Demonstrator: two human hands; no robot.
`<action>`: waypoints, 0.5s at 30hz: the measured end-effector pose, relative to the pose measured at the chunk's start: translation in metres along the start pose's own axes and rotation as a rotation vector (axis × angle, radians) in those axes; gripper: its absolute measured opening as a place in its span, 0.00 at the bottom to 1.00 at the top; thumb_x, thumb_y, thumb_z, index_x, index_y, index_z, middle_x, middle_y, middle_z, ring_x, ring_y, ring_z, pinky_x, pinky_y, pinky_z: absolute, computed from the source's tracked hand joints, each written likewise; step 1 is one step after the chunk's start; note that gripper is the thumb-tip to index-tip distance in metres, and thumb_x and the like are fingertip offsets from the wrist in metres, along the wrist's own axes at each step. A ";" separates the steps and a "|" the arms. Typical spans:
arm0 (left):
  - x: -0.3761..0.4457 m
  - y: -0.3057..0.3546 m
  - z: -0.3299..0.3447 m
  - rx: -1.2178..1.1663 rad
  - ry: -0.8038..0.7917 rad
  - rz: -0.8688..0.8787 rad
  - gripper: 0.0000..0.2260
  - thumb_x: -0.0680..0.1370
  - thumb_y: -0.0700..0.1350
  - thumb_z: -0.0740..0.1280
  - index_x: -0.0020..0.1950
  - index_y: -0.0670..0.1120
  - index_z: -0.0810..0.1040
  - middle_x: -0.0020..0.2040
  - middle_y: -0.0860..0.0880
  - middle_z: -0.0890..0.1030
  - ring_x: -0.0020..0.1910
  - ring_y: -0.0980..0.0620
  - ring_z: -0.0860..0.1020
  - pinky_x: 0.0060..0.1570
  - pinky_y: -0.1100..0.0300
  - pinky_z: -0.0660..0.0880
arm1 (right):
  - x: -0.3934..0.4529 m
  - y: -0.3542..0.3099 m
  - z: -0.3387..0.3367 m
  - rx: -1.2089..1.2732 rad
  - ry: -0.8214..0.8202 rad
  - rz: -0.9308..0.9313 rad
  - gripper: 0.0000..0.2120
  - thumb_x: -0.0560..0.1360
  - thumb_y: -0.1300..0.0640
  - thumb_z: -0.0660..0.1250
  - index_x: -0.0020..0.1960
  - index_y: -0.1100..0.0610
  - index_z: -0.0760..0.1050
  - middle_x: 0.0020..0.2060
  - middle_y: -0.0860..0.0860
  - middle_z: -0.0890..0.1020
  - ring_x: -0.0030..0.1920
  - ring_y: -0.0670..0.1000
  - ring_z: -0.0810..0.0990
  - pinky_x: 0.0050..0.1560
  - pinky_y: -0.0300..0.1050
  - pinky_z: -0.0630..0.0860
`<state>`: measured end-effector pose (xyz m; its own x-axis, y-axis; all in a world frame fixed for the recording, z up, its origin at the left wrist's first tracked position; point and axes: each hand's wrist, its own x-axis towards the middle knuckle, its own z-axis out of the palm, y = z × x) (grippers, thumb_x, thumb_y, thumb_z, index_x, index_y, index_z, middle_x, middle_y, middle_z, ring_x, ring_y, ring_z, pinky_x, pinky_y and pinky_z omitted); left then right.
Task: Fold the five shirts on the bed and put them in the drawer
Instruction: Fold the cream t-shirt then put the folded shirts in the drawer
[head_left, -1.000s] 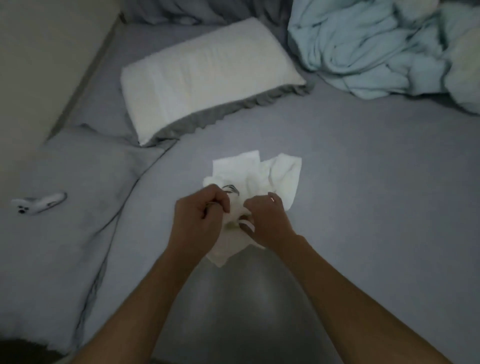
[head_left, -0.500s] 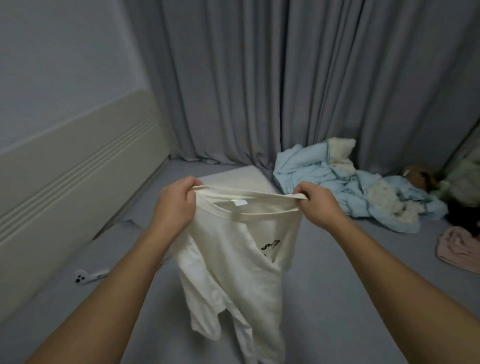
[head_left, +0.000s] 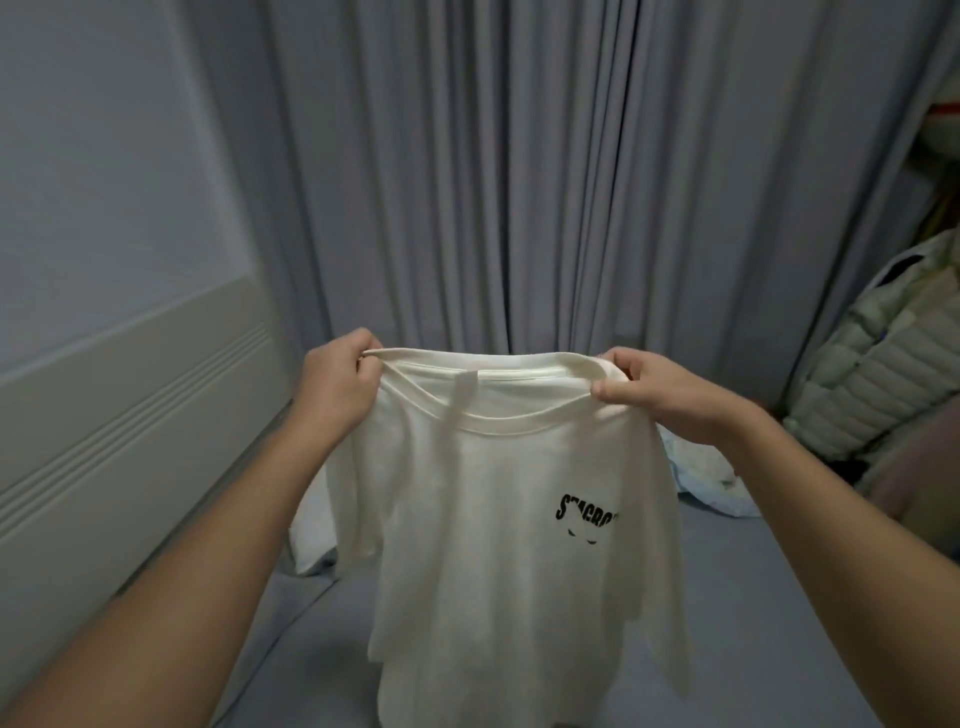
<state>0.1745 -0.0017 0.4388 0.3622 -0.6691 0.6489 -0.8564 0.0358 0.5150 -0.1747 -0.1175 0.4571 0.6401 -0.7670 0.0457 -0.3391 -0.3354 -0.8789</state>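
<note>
Head view, from left to right: a pale panelled headboard (head_left: 119, 415) runs along your left side, with grey curtains (head_left: 519, 182) hanging behind everything. Your left hand (head_left: 332, 395) is raised in front of you, its fingers curled over and gripping the left shoulder of a cream shirt (head_left: 493, 571) beside the collar. That shirt hangs open and upright in the air between your two hands, above the grey bed (head_left: 779, 597), its neckline stretched level and a black printed logo (head_left: 587, 517) showing on the right of the chest; the lower hem runs out of sight at the bottom edge. Your right hand (head_left: 670, 397) pinches the other shoulder, thumb on the near side of the cloth. Beyond it lie a light blue blanket (head_left: 706, 483) and, at far right, a pale quilted jacket (head_left: 878, 374).
</note>
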 end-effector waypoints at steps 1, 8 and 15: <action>-0.002 -0.004 0.005 -0.019 -0.029 -0.034 0.07 0.73 0.42 0.59 0.39 0.48 0.77 0.33 0.51 0.77 0.36 0.50 0.74 0.36 0.59 0.62 | -0.003 0.003 -0.001 -0.037 -0.038 0.024 0.19 0.70 0.52 0.75 0.57 0.58 0.76 0.48 0.53 0.83 0.45 0.51 0.83 0.47 0.48 0.80; -0.003 -0.020 0.021 -0.013 -0.224 -0.020 0.06 0.74 0.46 0.59 0.40 0.48 0.73 0.33 0.50 0.76 0.37 0.46 0.74 0.37 0.55 0.67 | -0.007 0.007 0.000 -0.266 0.159 0.010 0.04 0.76 0.60 0.70 0.49 0.61 0.81 0.44 0.61 0.83 0.41 0.51 0.79 0.43 0.46 0.75; 0.042 -0.015 0.009 -0.214 -0.070 -0.011 0.08 0.78 0.56 0.61 0.42 0.56 0.76 0.34 0.61 0.78 0.35 0.60 0.75 0.40 0.56 0.71 | 0.006 -0.011 -0.020 -0.056 0.387 -0.118 0.04 0.77 0.55 0.70 0.46 0.54 0.83 0.39 0.51 0.84 0.38 0.49 0.82 0.38 0.46 0.78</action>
<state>0.1992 -0.0372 0.4528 0.3384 -0.7200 0.6058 -0.7522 0.1798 0.6340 -0.1811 -0.1296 0.4768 0.3734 -0.8673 0.3293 -0.3230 -0.4543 -0.8302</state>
